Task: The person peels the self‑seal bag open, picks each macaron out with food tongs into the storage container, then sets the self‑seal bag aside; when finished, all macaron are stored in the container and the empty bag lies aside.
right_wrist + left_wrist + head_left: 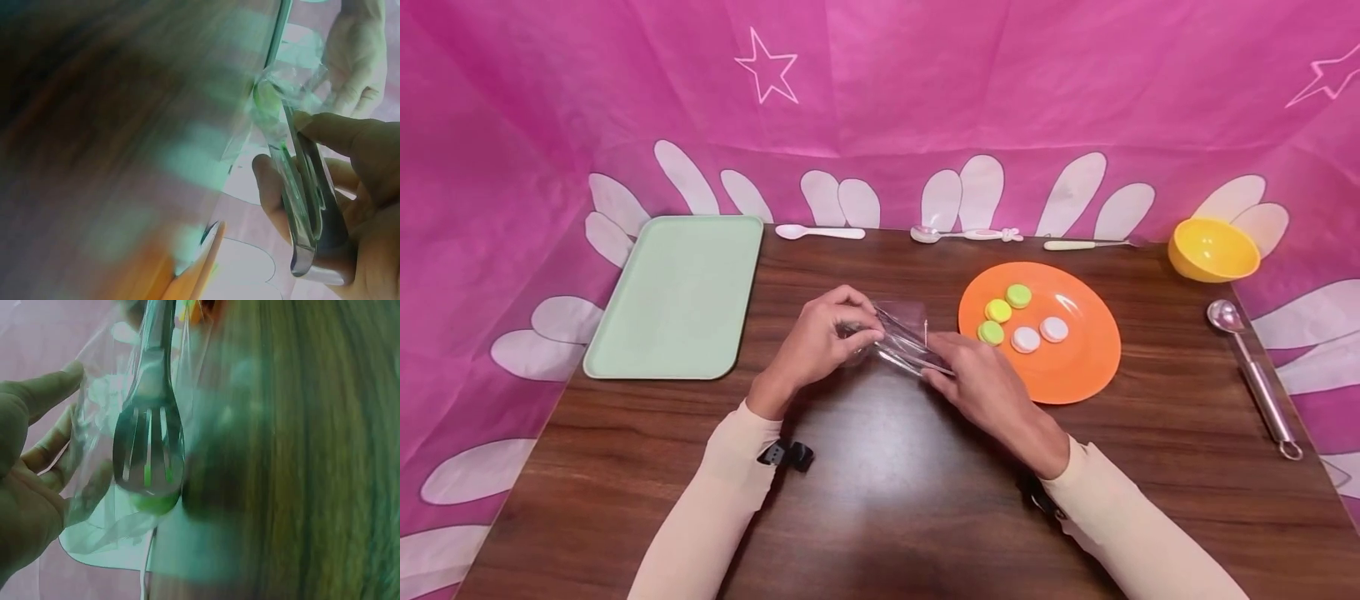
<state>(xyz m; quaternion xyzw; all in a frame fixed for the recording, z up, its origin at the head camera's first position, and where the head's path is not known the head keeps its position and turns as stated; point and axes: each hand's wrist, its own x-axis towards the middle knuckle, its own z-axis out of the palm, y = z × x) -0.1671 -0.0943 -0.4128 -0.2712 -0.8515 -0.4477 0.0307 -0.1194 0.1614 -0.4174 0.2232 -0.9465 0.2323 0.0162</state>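
My left hand [820, 337] holds a clear plastic bag [902, 313] by its side, with fingers and thumb at the film in the left wrist view. My right hand [988, 379] grips metal tongs [309, 194], thumb on one arm and fingers on the other. The slotted head [149, 447] of the tongs reaches inside the bag. At its tip is a green macaron [153, 504], seen through the film. On the orange plate [1086, 358], beside my right hand, lie green macarons [1018, 295], a yellow macaron [997, 311] and white macarons [1026, 339].
A pale green tray [681, 292] lies at the left. Along the back edge are a pink-and-white spoon [827, 232], another spoon [970, 235] and a pale-handled utensil [1075, 245]. A yellow bowl [1213, 254] and a metal scoop [1258, 383] stand at the right.
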